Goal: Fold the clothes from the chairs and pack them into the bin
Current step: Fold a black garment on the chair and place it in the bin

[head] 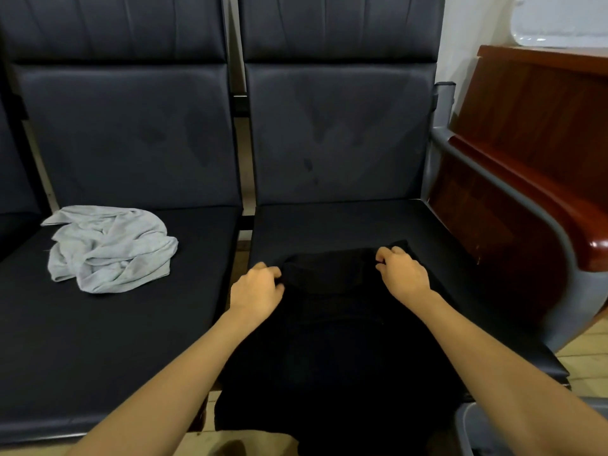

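Grey garment [108,248], crumpled at nine o'clock on the left chair seat [148,324]. Left hand [256,291] at ten o'clock of the black garment [329,324], fingers [273,273] curled, pinching its edge. Black garment spread at six o'clock over the right chair seat [345,222]. Right hand [403,271] at one o'clock, pinching the far corner.

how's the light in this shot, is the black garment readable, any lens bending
Head view: dim, even light; the black garment merges with the dark seat, its folds barely readable; the grey cloth shows clear creases; the wide lens curves the armrest; glare on its wood end.
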Motion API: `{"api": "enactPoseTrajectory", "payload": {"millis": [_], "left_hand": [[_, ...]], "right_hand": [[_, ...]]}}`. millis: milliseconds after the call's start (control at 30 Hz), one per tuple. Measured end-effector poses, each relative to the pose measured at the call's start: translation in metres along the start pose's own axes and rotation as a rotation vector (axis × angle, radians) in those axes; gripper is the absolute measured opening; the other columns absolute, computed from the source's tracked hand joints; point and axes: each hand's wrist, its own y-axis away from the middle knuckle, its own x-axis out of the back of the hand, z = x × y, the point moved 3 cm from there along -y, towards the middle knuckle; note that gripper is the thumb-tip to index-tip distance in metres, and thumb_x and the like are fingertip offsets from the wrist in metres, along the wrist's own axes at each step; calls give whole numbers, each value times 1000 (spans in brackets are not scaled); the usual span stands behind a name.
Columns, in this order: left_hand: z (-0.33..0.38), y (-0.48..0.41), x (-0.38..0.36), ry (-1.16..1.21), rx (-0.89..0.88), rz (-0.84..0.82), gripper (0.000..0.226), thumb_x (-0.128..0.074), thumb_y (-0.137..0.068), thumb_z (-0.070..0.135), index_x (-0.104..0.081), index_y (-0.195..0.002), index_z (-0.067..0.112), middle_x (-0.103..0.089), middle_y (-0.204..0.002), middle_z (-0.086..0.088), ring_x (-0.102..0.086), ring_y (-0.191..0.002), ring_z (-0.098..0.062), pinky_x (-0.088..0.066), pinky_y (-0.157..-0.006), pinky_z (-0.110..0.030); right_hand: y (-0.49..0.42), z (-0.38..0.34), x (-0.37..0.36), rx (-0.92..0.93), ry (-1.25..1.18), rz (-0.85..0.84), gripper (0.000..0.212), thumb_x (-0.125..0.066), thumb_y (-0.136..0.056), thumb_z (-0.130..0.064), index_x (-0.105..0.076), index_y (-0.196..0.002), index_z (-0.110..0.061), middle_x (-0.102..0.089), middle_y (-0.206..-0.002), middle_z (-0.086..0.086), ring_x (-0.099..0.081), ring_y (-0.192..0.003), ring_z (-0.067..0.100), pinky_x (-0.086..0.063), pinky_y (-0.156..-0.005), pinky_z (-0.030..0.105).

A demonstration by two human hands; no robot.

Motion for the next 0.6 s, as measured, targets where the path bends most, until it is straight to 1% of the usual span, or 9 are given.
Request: {"api": "enactPoseTrajectory", "payload": {"millis": [100, 167, 267, 367, 433, 467, 533, 567, 600], "left_hand": [[-4, -11, 13, 201, 23, 50, 23, -53, -94, 22, -65, -115, 22, -58, -110, -2, -63, -91, -24, -47, -72, -29], [-1, -23, 18, 460, 128, -34, 23, -52, -93, 16, -62, -114, 17, -64, -104, -3, -66, -65, -18, -47, -57, -22], [12, -45, 25, 890, 375, -204, 22, -45, -94, 13, -55, -113, 8, -59, -99, -9, -58, -40, -12, -40, -36, -19], [26, -73, 44, 1050, 442, -269, 20, -42, -94, 14, -52, -108, 4, -56, -91, -11, -57, -37, -13, -46, -36, -20], [32, -98, 55, 1114, 414, -201, 21, -41, -98, 14, -45, -115, 4, -56, -101, -12, -66, -56, -19, -58, -53, -26], [33, -112, 57, 1081, 368, -143, 31, -44, -99, 18, -39, -126, 4, -52, -113, -12, -67, -79, -23, -59, -72, -30], [41, -118, 55, 774, 203, -111, 66, -51, -98, 31, -15, -150, 14, -26, -150, -10, -43, -127, -28, -38, -108, -37], [47, -110, 45, 580, 95, -120, 75, -52, -97, 33, -6, -153, 18, -4, -159, -9, -26, -140, -29, -25, -115, -38], [54, -97, 31, 395, -26, -115, 75, -52, -97, 34, -4, -154, 19, 12, -160, -7, -12, -145, -29, -18, -118, -38]], "right_hand": [[9, 4, 15, 11, -196, 211, 10, -46, -99, -25, -50, -107, -19, -59, -87, 1, -59, -71, 20, -43, -60, 31], [12, 6, 28, -29, -406, 257, 4, -47, -98, -24, -46, -102, -21, -60, -69, 3, -58, -58, 19, -44, -53, 31], [7, 7, 42, -132, -694, 246, 3, -46, -97, -20, -46, -100, -19, -64, -66, 8, -61, -49, 20, -55, -56, 37], [-16, 9, 55, -178, -743, 207, 6, -43, -95, -16, -47, -99, -13, -67, -65, 10, -66, -53, 24, -59, -62, 41], [-38, 14, 66, -223, -795, 240, 12, -42, -94, -13, -46, -106, -11, -72, -83, 14, -69, -71, 28, -57, -71, 41], [-50, 16, 69, -239, -829, 222, 23, -43, -96, -11, -43, -119, -11, -69, -106, 15, -66, -89, 28, -53, -79, 39], [-66, 15, 65, -222, -833, 104, 59, -46, -98, -11, -16, -148, -16, -39, -148, 12, -47, -127, 29, -42, -102, 38], [-68, 12, 56, -177, -752, 56, 71, -50, -97, -12, -5, -153, -18, -27, -155, 10, -35, -137, 29, -33, -111, 38], [-67, 9, 44, -108, -623, 36, 75, -52, -96, -14, -5, -153, -18, -22, -157, 11, -26, -142, 29, -26, -116, 38]]}}
